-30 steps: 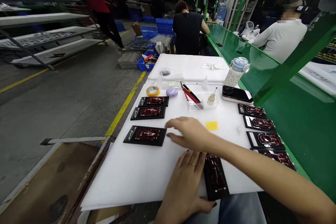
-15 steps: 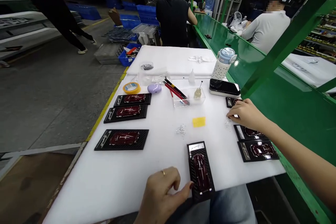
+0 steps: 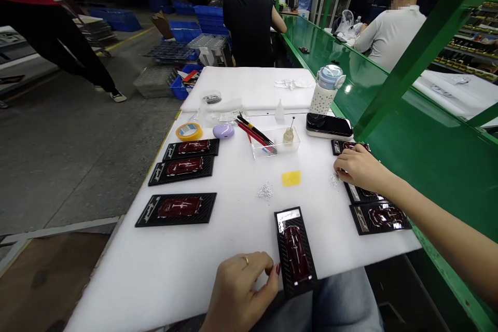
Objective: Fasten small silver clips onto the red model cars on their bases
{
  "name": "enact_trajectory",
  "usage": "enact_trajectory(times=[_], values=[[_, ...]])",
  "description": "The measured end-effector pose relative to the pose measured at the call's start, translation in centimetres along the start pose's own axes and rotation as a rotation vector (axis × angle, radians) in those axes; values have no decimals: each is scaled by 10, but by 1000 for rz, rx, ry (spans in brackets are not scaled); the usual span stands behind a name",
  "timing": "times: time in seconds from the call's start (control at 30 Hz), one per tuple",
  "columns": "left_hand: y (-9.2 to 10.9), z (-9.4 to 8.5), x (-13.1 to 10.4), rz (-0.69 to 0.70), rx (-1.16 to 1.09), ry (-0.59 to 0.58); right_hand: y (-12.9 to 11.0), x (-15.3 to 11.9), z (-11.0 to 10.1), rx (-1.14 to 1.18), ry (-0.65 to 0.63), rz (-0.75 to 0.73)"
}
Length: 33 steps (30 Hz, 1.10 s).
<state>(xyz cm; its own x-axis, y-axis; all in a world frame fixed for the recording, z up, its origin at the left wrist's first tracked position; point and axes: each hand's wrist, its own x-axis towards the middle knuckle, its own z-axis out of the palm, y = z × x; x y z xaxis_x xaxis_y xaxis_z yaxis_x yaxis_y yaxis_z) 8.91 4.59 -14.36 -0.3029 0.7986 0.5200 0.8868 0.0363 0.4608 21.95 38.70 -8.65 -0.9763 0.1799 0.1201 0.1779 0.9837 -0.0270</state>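
My left hand [image 3: 243, 288] is curled beside the near car model [image 3: 298, 254], thumb and index tips close together with nothing visible between them. That dark red car sits on a black patterned base with a silvery plate at its far end. On the right, my right hand [image 3: 360, 167] is closed, fingertips down beside small white bits [image 3: 333, 180]. Whatever it pinches is too small to make out. It partly covers car models on black bases, including one [image 3: 380, 218] nearest me. Another pile of white bits [image 3: 265, 191] lies mid-table, near a yellow sheet [image 3: 291, 178].
Three car models [image 3: 176, 209] lie at left. Farther back are yellow tape [image 3: 189, 132], a purple case [image 3: 223, 131], a clear tray [image 3: 278, 150] with pens and a small bottle, a phone [image 3: 330, 125] and a flask [image 3: 323, 94]. A green post [image 3: 404, 62] rises at right.
My left thumb has drawn back from the car base's edge, closer to the index finger. My right hand stays by the white bits. A person at far left has moved left. The view has shifted slightly.
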Motion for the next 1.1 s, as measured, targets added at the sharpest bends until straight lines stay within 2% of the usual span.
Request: enact_trajectory(times=[0.07, 0.13, 0.2, 0.3, 0.37, 0.43, 0.6, 0.87, 1.1], values=[[2, -3, 3, -18, -23, -3, -7, -8, -7, 97, 66, 56], [9, -6, 10, -52, -43, -12, -28, -19, -14, 196, 158, 113], [21, -8, 21, -102, -117, -2, -63, -31, -18, 375, 274, 152], [42, -7, 40, -186, -366, 27, -124, -45, -14, 796, 434, 169], [53, -3, 49, -225, -508, 23, -156, -50, -7, 913, 485, 175], [57, 1, 53, -256, -591, 32, -174, -51, 0, 942, 522, 194], [55, 2, 49, -274, -574, 53, -181, -49, 6, 873, 563, 190], [52, -1, 48, -180, -366, 40, -177, -46, -1, 761, 511, 162], [47, -4, 39, -155, -124, 94, -181, -45, 1, 774, 494, 124]])
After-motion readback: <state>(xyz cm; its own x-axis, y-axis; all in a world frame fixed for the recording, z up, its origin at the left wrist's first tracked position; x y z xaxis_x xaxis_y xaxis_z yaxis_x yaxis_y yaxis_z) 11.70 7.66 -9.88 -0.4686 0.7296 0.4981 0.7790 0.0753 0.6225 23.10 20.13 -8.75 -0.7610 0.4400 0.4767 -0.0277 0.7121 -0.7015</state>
